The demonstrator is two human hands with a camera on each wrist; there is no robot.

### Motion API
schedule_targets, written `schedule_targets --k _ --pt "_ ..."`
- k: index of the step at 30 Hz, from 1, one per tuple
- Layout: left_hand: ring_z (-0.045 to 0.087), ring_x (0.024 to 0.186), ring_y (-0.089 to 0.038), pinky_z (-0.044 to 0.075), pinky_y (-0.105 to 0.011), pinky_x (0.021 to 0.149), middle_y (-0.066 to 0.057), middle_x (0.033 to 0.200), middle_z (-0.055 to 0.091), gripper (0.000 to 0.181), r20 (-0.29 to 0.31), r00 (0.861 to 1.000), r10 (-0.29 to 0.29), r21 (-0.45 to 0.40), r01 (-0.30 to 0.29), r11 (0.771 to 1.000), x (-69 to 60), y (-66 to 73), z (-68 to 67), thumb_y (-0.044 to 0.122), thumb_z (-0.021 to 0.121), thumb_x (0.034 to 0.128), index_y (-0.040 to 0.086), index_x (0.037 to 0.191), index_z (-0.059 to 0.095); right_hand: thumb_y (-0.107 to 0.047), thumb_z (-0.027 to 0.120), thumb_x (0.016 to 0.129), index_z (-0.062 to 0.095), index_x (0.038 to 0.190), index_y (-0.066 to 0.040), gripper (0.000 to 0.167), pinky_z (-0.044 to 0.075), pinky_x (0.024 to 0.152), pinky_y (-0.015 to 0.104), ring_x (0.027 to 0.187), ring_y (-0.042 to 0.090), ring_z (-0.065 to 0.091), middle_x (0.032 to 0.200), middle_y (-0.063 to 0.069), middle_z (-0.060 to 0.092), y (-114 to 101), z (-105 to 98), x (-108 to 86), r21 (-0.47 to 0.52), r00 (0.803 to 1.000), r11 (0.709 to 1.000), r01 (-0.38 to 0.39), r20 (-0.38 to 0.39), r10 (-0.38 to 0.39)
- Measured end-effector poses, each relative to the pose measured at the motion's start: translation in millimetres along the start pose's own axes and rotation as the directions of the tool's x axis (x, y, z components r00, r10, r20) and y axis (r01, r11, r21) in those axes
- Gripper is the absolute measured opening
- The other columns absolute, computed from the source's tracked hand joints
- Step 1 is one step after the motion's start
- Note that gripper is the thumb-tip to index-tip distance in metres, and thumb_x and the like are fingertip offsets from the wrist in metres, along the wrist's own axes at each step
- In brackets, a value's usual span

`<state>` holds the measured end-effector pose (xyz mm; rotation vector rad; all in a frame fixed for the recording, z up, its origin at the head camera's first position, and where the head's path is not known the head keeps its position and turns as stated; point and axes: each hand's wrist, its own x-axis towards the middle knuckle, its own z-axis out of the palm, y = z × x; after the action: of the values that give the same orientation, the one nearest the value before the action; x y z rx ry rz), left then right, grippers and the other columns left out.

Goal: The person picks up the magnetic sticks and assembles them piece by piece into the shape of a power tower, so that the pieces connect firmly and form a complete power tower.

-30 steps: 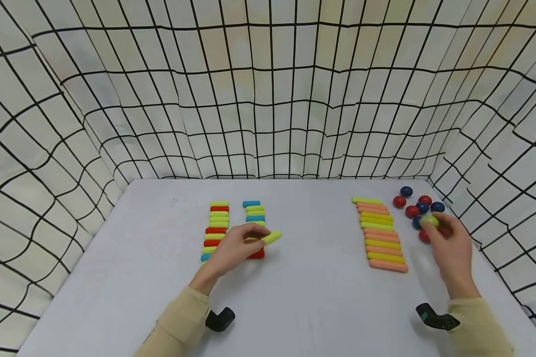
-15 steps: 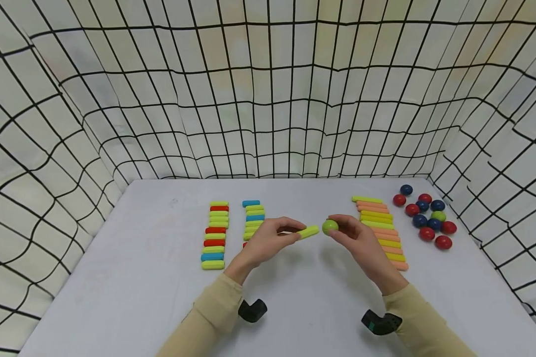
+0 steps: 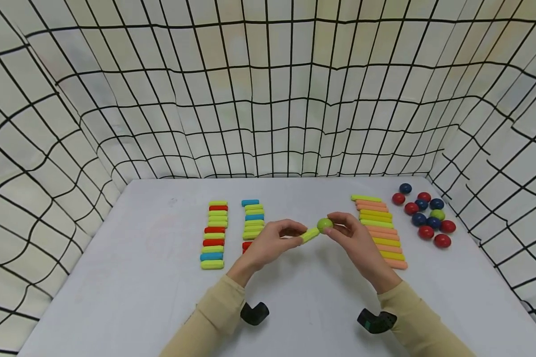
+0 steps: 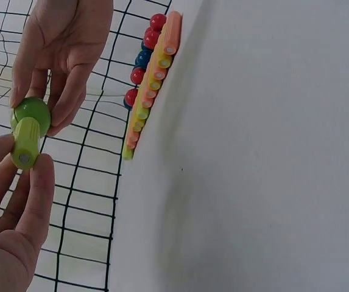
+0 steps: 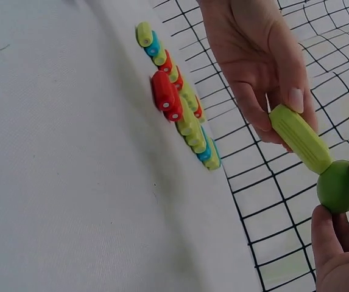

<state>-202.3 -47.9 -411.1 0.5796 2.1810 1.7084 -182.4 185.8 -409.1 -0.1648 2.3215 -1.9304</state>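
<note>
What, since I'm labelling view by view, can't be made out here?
Head view: near end of the right row of short sticks, behind the left hand.
Head view: left ends of the nearer long sticks, behind the right hand.
Right wrist view: part of that hand, cut off by edges.

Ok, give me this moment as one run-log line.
left grip: pinches yellow-green stick | right grip: holds green ball | contact: stick end against ball | place: above white table
</note>
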Motion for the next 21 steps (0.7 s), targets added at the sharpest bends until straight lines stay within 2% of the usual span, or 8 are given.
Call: schedule_targets --k 3,6,10,13,15,18,20,21 --pt "0.063 0.106 -0.02 0.052 -0.039 0.092 -0.005 0.119 0.061 0.04 0.037 0.998 -0.047 -0.1 0.051 0.994 1.4 -1.6 6.2 0.021 0.069 0.0921 0.009 0.129 0.058 -0.037 0.068 0.092 0.052 0.129 -0.007 0.05 0.048 0.098 0.028 0.12 0.023 0.054 0.129 0.009 0.055 1.6 2.6 1.4 -0.003 1.0 1.0 -0.002 -0.008 0.002" --pt "0.065 0.104 -0.021 0.053 -0.039 0.091 -0.008 0.123 0.057 0.051 0.053 0.994 -0.097 -0.197 0.106 0.975 5.5 -5.0 13.5 0.021 0.069 0.0918 0.009 0.137 0.049 -0.035 0.068 0.092 0.057 0.125 -0.007 0.045 0.049 0.099 0.035 0.117 0.024 0.057 0.127 0.009 0.058 4.8 7.6 1.2 0.0 1.0 1.0 0.01 0.012 -0.01" --pt "0.068 0.096 -0.023 0.056 -0.037 0.086 -0.012 0.123 0.054 0.057 0.05 0.992 -0.115 -0.277 0.125 0.953 10.1 -10.8 21.4 0.015 0.069 0.0919 0.009 0.143 0.044 -0.03 0.067 0.093 0.061 0.124 -0.006 0.039 0.049 0.098 0.036 0.115 0.025 0.059 0.125 0.011 0.06 8.2 13.5 -0.4 -0.02 0.999 1.0 0.022 0.024 -0.021" --pt "0.068 0.091 -0.023 0.056 -0.035 0.084 -0.013 0.12 0.053 0.053 0.021 0.992 -0.122 -0.29 0.123 0.949 11.3 -15.9 25.0 0.013 0.069 0.0916 0.007 0.14 0.048 -0.026 0.066 0.095 0.059 0.126 -0.002 0.04 0.051 0.094 0.03 0.113 0.029 0.059 0.124 0.017 0.059 9.6 9.9 -1.2 -0.021 1.0 1.0 0.017 0.021 -0.016" --pt "0.067 0.091 -0.022 0.056 -0.033 0.084 -0.013 0.119 0.052 0.048 -0.021 0.99 -0.138 -0.26 0.128 0.957 10.9 -19.2 25.8 0.012 0.07 0.0906 0.005 0.135 0.052 -0.027 0.063 0.096 0.054 0.131 -0.002 0.043 0.051 0.093 0.026 0.114 0.03 0.059 0.127 0.02 0.057 11.2 0.3 -2.5 -0.037 1.0 0.999 0.001 0.008 0.0" --pt "0.062 0.093 -0.02 0.056 -0.029 0.082 -0.008 0.117 0.052 0.038 -0.112 0.979 -0.168 -0.137 0.152 0.979 9.7 -25.3 24.9 0.013 0.072 0.0889 0.006 0.123 0.056 -0.033 0.06 0.098 0.048 0.138 -0.004 0.051 0.049 0.095 0.026 0.12 0.031 0.055 0.134 0.019 0.053 14.5 -26.1 -4.6 -0.08 0.995 0.995 -0.066 -0.077 0.06" --pt "0.058 0.094 -0.02 0.053 -0.028 0.08 -0.006 0.114 0.054 0.034 -0.15 0.975 -0.161 -0.012 0.161 0.987 8.4 -29.1 23.7 0.015 0.074 0.0877 0.009 0.116 0.056 -0.039 0.056 0.099 0.044 0.143 -0.008 0.055 0.047 0.099 0.03 0.124 0.03 0.05 0.139 0.016 0.049 17.8 -49.2 -6.8 -0.135 0.979 0.982 -0.132 -0.172 0.108" --pt "0.056 0.094 -0.02 0.052 -0.029 0.079 -0.005 0.113 0.055 0.033 -0.158 0.976 -0.151 0.052 0.161 0.986 7.7 -30.8 23.1 0.015 0.074 0.0872 0.011 0.114 0.056 -0.041 0.055 0.099 0.042 0.145 -0.009 0.057 0.047 0.1 0.032 0.125 0.03 0.048 0.141 0.014 0.047 19.9 -61.6 -7.9 -0.152 0.965 0.974 -0.168 -0.228 0.131"
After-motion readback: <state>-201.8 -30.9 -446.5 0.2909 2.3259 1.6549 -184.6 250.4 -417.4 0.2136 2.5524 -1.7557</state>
